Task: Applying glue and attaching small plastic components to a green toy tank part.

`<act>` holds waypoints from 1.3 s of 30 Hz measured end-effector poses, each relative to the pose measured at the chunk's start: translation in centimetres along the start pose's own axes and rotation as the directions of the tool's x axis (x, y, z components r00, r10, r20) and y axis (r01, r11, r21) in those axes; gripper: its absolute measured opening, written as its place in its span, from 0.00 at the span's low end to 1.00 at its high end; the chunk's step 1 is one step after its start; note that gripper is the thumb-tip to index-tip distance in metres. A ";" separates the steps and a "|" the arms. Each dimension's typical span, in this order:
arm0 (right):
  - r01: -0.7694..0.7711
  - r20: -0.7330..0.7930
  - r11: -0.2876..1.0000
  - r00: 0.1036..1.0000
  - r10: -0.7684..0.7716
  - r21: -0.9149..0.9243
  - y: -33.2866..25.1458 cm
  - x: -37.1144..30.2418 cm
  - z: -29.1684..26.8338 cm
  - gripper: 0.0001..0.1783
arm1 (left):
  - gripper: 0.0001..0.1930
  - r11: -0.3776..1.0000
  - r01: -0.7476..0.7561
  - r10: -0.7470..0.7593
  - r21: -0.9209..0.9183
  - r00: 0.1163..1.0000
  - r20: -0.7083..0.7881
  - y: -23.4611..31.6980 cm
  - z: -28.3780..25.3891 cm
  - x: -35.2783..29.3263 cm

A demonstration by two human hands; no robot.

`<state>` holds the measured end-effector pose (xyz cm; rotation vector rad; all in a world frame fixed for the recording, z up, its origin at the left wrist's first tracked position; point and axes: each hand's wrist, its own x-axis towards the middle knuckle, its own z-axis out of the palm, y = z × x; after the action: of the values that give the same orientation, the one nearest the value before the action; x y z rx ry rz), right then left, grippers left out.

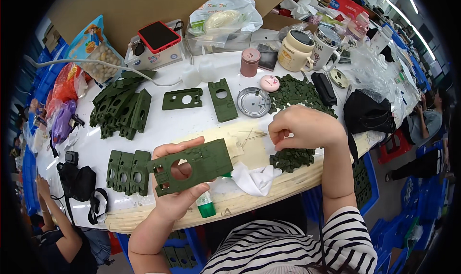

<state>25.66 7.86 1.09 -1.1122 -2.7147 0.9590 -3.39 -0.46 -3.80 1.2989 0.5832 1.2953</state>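
My left hand grips a dark green plastic tank hull plate with a large round hole, its thumb along the near edge and fingers behind. To the right, my right hand is raised with fingertips pinched together; anything between them is too small or hidden to make out. Below that hand sits a small heap of tiny green parts. A larger spread of similar green pieces lies beyond it. Thin needle-like rods rest on a pale patch of the table, near a white cloth.
Three matching plates stand in a row at left, behind them a stack of more. Two single plates lie near a round metal lid. A green-bottomed bottle sits by the front edge. Mugs stand at the back right.
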 end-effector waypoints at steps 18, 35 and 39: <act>0.005 0.069 0.995 0.998 -0.012 0.096 0.2 1.4 0.8 0.08 | 0.38 0.995 0.083 -0.086 -0.053 0.995 -0.059 0.4 0.2 -0.2; 0.388 -0.533 0.622 0.845 0.055 0.680 -5.7 2.0 3.7 0.07 | 0.40 0.897 0.404 -0.346 -0.179 0.894 0.283 1.3 0.6 0.3; 0.444 -0.520 0.558 0.854 -0.026 0.701 -6.2 2.2 4.2 0.08 | 0.40 0.895 0.402 -0.316 -0.193 0.877 0.361 1.0 0.7 0.3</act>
<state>19.08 3.72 0.85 -0.6109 -1.6261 1.4247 -3.05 -0.63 -2.58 1.0845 0.3834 0.7947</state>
